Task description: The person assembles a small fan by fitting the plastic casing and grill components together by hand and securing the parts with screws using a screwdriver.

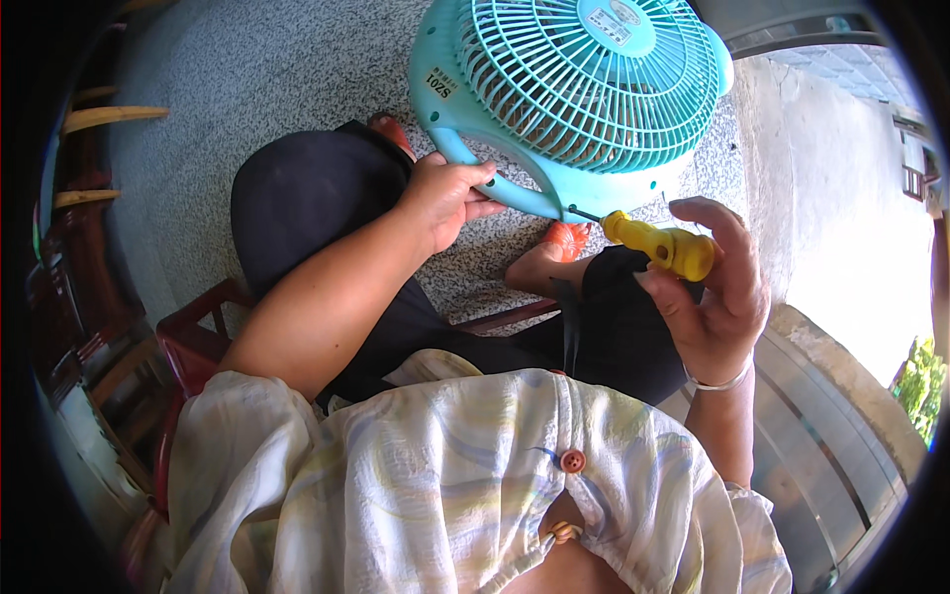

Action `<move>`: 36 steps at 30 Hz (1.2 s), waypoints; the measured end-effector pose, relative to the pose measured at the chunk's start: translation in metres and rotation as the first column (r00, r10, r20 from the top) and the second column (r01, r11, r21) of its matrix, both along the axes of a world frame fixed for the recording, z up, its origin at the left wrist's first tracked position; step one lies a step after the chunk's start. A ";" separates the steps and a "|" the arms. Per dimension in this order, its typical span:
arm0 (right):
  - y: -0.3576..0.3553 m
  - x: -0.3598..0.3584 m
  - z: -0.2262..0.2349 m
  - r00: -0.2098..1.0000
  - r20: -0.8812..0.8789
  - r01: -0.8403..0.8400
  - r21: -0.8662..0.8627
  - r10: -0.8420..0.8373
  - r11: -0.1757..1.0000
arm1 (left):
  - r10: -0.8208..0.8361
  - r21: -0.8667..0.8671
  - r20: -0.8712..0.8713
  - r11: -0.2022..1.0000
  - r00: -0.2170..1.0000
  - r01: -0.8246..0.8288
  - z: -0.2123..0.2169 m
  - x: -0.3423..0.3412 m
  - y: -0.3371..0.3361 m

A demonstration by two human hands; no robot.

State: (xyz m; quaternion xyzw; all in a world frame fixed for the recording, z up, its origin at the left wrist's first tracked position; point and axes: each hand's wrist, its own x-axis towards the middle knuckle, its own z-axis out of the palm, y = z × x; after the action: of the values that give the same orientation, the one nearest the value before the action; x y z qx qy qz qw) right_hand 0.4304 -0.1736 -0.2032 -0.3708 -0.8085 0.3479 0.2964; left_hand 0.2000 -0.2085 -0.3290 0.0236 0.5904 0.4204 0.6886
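Observation:
A turquoise plastic fan (584,89) with a round slotted grille tilts in front of my knees. My left hand (450,198) is wrapped round its curved handle (520,195), thumb on top. The yellow grip of a screwdriver (658,243) lies between the thumb and fingers of my right hand (717,287), its butt toward the palm. Those fingers are spread rather loosely about it. The thin metal shaft points left, and its tip meets the fan's frame near the right end of the handle. What the tip sits in is too small to make out.
Speckled grey floor (247,69) spreads beneath the fan. A dark red chair (188,337) is at my left, with wooden furniture (84,267) beyond it. Pale paving (841,168) and a grey panelled surface (802,465) lie on the right. My feet in orange sandals (564,241) are under the fan.

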 end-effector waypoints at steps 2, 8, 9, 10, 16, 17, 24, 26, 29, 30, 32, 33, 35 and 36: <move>-0.001 -0.001 0.005 0.997 -0.055 0.048 -0.045 -0.050 0.998 | -0.005 0.019 0.013 1.000 1.000 0.005 0.001 0.002 0.002; 0.002 0.008 0.003 0.996 0.085 -0.032 0.012 0.030 0.999 | 0.005 0.018 0.009 1.000 1.000 -0.005 0.002 0.002 0.001; 0.004 0.009 0.004 0.993 0.097 -0.073 0.046 0.068 0.996 | 0.006 0.022 0.010 1.000 1.000 -0.006 0.002 0.003 0.000; 0.005 0.009 0.005 0.988 0.110 -0.114 0.079 0.105 0.990 | 0.005 0.022 0.010 1.000 1.000 -0.006 0.002 0.002 0.000; -0.002 -0.004 0.012 0.998 0.061 0.023 -0.092 -0.018 0.995 | 0.000 0.030 0.011 1.000 1.000 -0.001 0.000 0.001 -0.001; -0.001 -0.002 0.008 0.998 0.060 0.021 -0.093 -0.015 0.995 | 0.005 0.027 0.011 1.000 1.000 -0.006 -0.001 0.000 -0.002; 0.001 0.002 0.005 0.991 0.123 -0.055 0.065 0.046 0.996 | 0.010 0.012 0.014 1.000 1.000 -0.010 0.003 0.001 0.000; -0.001 0.000 0.007 0.994 0.106 0.002 0.062 -0.009 0.998 | 0.010 0.013 0.020 1.000 1.000 -0.010 0.004 0.002 0.002; -0.003 0.004 0.003 0.999 0.033 0.042 -0.047 -0.040 0.998 | 0.011 0.020 0.024 1.000 1.000 -0.012 0.000 0.002 0.001; 0.001 0.007 0.000 0.995 0.095 -0.045 0.055 0.040 0.997 | 0.011 0.028 0.021 1.000 1.000 -0.012 -0.001 0.001 0.000; 0.002 0.009 -0.001 0.980 0.161 -0.138 0.150 0.114 0.979 | 0.009 0.028 0.015 1.000 1.000 -0.009 0.002 0.001 -0.001; 0.001 0.010 0.002 0.977 0.193 -0.116 0.125 0.091 0.985 | 0.003 0.030 0.015 1.000 1.000 -0.004 0.002 0.001 0.000; -0.001 0.007 0.005 0.972 0.227 -0.093 0.100 0.068 0.991 | 0.003 0.030 0.018 1.000 1.000 -0.004 0.001 0.001 0.000; -0.004 0.002 0.006 0.988 0.151 0.015 0.017 -0.017 1.000 | 0.003 0.030 0.018 1.000 1.000 -0.004 0.001 0.002 0.001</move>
State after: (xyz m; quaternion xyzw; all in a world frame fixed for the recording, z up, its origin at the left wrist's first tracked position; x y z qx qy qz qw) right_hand 0.4320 -0.1779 -0.1973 -0.4002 -0.8284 0.3100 0.2398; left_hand 0.2017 -0.2079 -0.3284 0.0293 0.5778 0.4308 0.6926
